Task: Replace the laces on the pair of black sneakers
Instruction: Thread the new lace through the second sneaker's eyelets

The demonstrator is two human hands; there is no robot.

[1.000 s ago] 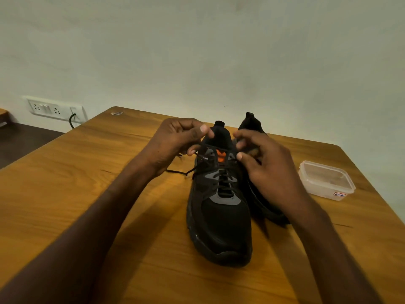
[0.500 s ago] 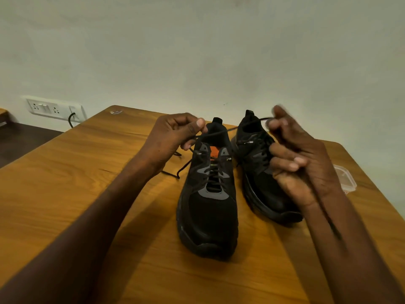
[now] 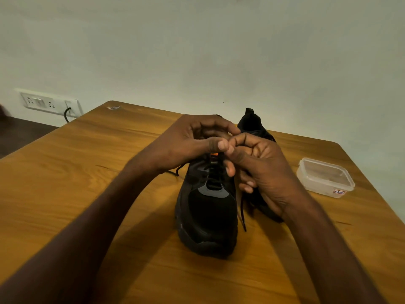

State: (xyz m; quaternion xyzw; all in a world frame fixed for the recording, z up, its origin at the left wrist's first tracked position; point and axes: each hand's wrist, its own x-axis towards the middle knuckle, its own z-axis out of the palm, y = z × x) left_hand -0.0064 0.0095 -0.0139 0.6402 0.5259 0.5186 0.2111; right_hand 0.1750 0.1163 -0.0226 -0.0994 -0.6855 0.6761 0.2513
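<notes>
Both hands met over the tongue of the near sneaker (image 3: pixel 207 207), which stood on the surface (image 3: pixel 87 172) toe toward the camera. The left hand (image 3: pixel 188 139) and right hand (image 3: pixel 260 170) each pinched the lace (image 3: pixel 242 212). The other sneaker (image 3: pixel 252 123) stood just behind, beside a plastic box (image 3: pixel 324 178).
</notes>
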